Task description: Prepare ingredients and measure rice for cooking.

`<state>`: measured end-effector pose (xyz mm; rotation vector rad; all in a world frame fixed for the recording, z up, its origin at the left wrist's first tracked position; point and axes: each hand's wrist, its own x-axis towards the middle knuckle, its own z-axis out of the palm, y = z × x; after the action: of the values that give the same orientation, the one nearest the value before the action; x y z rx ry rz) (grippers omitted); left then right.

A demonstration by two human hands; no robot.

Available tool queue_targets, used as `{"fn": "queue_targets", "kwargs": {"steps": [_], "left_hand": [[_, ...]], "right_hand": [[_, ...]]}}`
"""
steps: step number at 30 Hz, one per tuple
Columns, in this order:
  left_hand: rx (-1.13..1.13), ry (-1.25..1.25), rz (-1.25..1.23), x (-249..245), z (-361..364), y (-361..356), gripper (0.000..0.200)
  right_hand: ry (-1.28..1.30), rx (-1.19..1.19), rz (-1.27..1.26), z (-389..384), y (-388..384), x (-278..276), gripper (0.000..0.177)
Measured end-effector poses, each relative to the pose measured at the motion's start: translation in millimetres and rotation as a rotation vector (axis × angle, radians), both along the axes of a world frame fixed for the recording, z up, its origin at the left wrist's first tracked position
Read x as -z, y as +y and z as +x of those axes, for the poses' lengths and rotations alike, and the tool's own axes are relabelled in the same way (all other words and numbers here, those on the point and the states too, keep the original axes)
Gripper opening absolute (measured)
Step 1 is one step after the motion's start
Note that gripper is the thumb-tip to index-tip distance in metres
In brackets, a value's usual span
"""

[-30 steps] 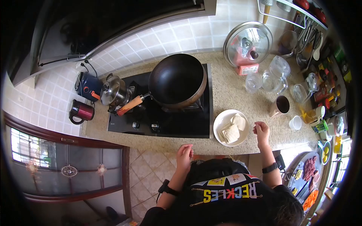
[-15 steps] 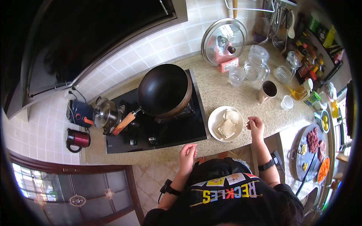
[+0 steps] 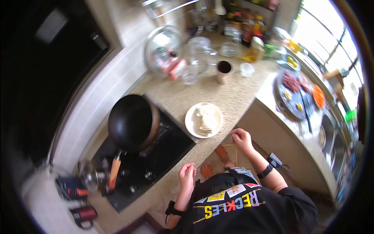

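Note:
In front of the counter edge by the hob, my left hand (image 3: 186,178) hangs with its fingers loosely curled together and nothing showing in them. My right hand (image 3: 241,140) has its fingers bent inward, just off the counter edge, near a white plate (image 3: 189,126). Pale flat slices (image 3: 205,124) lie stacked on that plate. A dark wok (image 3: 131,124) with a wooden handle (image 3: 114,172) sits on the black hob (image 3: 165,150), to the left of both hands. Neither hand touches the plate or the wok.
Behind the plate stand a brown cup (image 3: 224,70), a small clear cup (image 3: 246,69), glass jugs (image 3: 199,54) and a propped glass lid (image 3: 161,46). On the right counter, a round board (image 3: 290,103) carries cut meat (image 3: 290,82), beside a knife (image 3: 307,111) and shredded orange food (image 3: 318,96).
The view has swung right, bringing more of the right counter, sink and window into sight. My right hand has moved back from beside the plate to in front of the counter edge.

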<state>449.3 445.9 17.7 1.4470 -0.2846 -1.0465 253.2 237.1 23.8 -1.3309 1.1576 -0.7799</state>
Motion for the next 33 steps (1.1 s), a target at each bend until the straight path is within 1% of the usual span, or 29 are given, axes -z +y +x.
{"fn": "queue_targets", "kwargs": {"steps": [1,3,4,5,8,9,12,14,19,21,24,26,27,29,31,33], "left_hand": [[0.084,0.005,-0.004,7,0,1,0.009],[0.160,0.056,0.064,21,-5,-3,0.009],[0.225,0.044,0.073,17,-10,-8,0.009],[0.277,0.031,0.093,11,-16,-12,0.008],[0.449,0.004,0.078,0,-37,-26,0.008],[0.488,0.006,0.054,-2,-45,-31,0.008],[0.587,-0.015,0.008,-9,-74,-41,0.009],[0.674,-0.034,-0.020,-13,-96,-45,0.009],[0.860,-0.070,0.022,-3,-158,-38,0.009],[0.913,-0.091,0.022,1,-192,-37,0.010],[0.980,-0.122,0.012,0,-258,-32,0.010],[0.997,-0.105,-0.016,-4,-306,-25,0.009],[1.021,-0.111,-0.019,-3,-331,-20,0.009],[1.127,-0.092,-0.047,-1,-384,-7,0.008],[1.209,-0.084,-0.039,-6,-426,0,0.007],[1.397,-0.053,-0.069,-14,-469,9,0.008]], "right_hand": [[0.068,0.031,-0.041,-12,13,1,0.011],[0.251,0.097,-0.177,-40,38,0,0.012],[0.271,0.132,-0.096,-54,52,-10,0.013],[0.255,0.166,-0.098,-70,65,-4,0.014],[0.411,0.241,-0.062,-108,95,-17,0.014],[0.408,0.295,-0.061,-119,104,-13,0.014],[0.367,0.345,-0.081,-143,123,-2,0.014],[0.381,0.324,-0.159,-155,134,-7,0.015],[0.441,0.303,-0.218,-208,175,-5,0.016],[0.454,0.314,-0.188,-245,200,-6,0.017],[0.472,0.366,-0.179,-319,238,6,0.018],[0.529,0.455,-0.101,-370,265,10,0.018],[0.547,0.489,-0.110,-396,278,10,0.018],[0.599,0.556,-0.096,-443,299,14,0.018],[0.608,0.638,-0.081,-474,320,1,0.018],[0.555,0.778,-0.094,-507,347,-12,0.018]]}}
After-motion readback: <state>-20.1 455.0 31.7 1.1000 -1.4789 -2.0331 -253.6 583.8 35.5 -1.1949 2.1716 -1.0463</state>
